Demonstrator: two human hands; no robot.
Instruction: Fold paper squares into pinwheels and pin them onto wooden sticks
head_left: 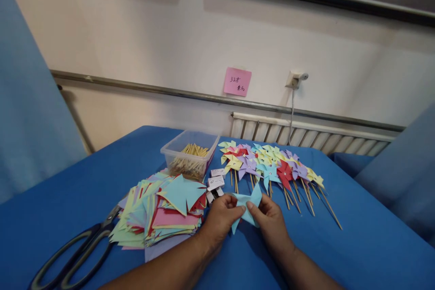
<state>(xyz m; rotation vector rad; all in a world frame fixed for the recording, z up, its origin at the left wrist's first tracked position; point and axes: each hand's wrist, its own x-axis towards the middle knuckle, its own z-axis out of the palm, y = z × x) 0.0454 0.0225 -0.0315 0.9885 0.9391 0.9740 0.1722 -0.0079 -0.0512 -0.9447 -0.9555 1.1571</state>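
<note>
A light blue paper pinwheel (254, 197), its points partly folded in, is held between my two hands above the table. My left hand (220, 215) pinches its left side with the thumb on top. On the other side my right hand (272, 222) is closed on the paper, thumb pressed near the middle. My fingers hide part of the folds and whatever is underneath. Just left of my left hand lies a pile of cut coloured paper squares (180, 222). Finished pinwheels on sticks (270, 172) lie beyond my right hand.
Scissors (91, 240) lie at the left, blades at the paper pile. A clear plastic box (207, 156) of thin wooden sticks (190, 156) stands behind it. Small white boxes (215, 182) sit beside the pile. Blue cloth covers the table (360, 253); a radiator (316, 138) is behind.
</note>
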